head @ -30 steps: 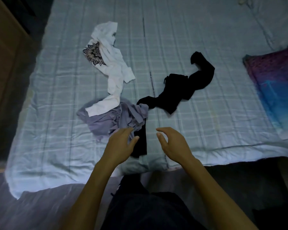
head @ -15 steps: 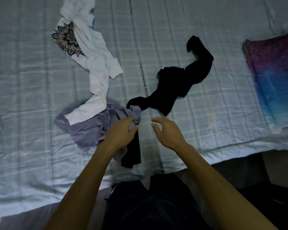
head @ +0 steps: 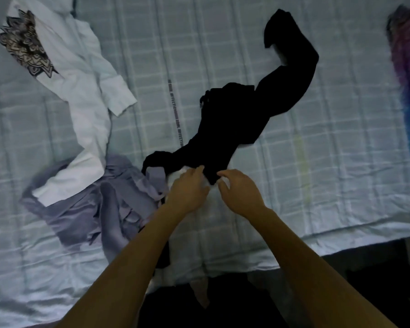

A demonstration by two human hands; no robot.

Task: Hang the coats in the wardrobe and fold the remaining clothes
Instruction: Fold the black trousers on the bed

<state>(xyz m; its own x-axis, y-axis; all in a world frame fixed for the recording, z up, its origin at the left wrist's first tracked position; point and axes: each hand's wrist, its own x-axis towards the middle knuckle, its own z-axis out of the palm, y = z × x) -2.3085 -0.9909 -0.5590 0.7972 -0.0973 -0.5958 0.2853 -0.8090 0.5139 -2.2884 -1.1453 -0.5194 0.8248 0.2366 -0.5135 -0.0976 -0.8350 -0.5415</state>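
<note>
Near the front edge of the bed (head: 329, 176), left hand (head: 187, 190) and right hand (head: 240, 192) curl at the black garment (head: 234, 121), grasp unclear; it, the white T-shirt (head: 85, 91) and grey garment (head: 81, 209) lie unfolded.

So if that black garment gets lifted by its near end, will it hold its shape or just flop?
Probably flops: the black garment lies crumpled and twisted on the bed, so it looks soft. It likely weighs little, since it lies thin and flat. Lifted at the near end, its long far part would probably trail and drag.
</note>
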